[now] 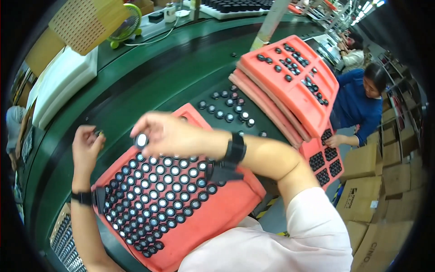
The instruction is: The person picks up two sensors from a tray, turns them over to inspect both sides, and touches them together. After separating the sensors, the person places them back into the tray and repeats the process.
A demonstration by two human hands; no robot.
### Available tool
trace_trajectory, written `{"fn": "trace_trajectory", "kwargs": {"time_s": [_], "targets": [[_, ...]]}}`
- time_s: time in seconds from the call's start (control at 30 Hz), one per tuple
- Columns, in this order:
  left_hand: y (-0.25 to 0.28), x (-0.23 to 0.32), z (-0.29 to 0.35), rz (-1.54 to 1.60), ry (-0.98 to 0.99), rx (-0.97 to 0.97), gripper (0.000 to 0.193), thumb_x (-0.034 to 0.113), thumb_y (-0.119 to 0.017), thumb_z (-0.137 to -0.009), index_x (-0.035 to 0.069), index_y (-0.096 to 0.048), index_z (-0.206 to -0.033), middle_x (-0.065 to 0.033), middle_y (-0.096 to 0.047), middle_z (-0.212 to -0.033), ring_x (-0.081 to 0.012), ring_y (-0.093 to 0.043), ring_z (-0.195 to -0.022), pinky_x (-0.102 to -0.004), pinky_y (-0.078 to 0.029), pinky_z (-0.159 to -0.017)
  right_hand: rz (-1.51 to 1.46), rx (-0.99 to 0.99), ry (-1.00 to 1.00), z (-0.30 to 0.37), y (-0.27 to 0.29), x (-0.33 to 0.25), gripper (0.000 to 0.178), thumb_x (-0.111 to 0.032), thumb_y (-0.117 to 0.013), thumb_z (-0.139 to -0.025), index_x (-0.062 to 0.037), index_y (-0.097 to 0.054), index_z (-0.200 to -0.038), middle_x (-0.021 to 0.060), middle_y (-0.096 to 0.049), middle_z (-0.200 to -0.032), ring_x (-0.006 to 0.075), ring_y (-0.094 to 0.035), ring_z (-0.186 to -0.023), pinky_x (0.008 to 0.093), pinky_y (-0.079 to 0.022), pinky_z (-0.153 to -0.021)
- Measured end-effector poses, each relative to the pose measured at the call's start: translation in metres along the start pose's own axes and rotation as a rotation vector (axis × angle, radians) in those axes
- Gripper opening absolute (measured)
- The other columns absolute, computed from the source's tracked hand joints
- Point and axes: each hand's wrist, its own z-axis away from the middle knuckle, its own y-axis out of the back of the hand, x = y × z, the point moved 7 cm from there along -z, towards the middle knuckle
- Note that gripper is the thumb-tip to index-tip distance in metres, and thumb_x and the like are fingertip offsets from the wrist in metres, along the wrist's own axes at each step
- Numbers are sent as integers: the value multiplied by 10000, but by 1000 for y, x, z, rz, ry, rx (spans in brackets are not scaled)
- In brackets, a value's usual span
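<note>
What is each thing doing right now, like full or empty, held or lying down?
Right hand: shut on a small round black cap with a pale face.
Left hand: pinching a small dark part.
Red foam tray in front: mostly filled with caps.
Stack of red foam trays: tilted, top one partly filled.
Loose black caps: lying on the green conveyor belt.

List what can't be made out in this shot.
- Head view: what the left hand pinches; its curled fingers hide all but a dark speck.
- The red tray: upper cells covered by the right hand and forearm.
- The small round part in the right grip: surface detail blurred.
- Far trays: parts too small.
</note>
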Motion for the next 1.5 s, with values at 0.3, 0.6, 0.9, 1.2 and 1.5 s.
{"fn": "trace_trajectory", "kwargs": {"time_s": [0.3,0.6,0.9,1.2,1.5], "targets": [[-20,104,171,586,-28,255,377,117,-748,-778,26,-487,-1035,-66,-495,-862,-121,-530,-582,-209,-464,-496,-380,2,14,60,-76,9,291,18,-657,-867,17,-518,-1123,43,-570,-996,70,-590,-822,224,-517,-709],[-47,51,204,393,14,298,358,197,-778,-786,-6,-577,-1002,-59,-492,-904,-112,-533,-676,-198,-472,-551,-56,16,-53,72,-63,58,236,-18,-678,-865,-5,-574,-1076,35,-554,-1040,89,-574,-851,231,-501,-739],[-58,73,215,127,-24,149,210,-15,-706,-770,-32,-616,-959,-86,-547,-954,-173,-558,-837,-254,-492,-683,249,12,187,77,-73,38,290,-23,-731,-806,-32,-626,-1076,68,-582,-984,144,-589,-848,261,-498,-726],[-73,78,206,194,-132,75,304,-47,-747,-743,-8,-670,-1035,-103,-614,-975,-166,-613,-841,-254,-498,-680,442,-7,285,86,-76,30,305,22,-760,-733,-31,-663,-1017,84,-622,-993,192,-615,-889,281,-495,-737],[-68,85,209,113,-245,71,342,-38,-750,-735,-3,-670,-1066,-104,-620,-987,-170,-615,-851,-260,-502,-709,489,-6,328,87,-81,27,326,44,-741,-743,-16,-654,-1052,104,-607,-988,197,-608,-888,281,-486,-735]]}}
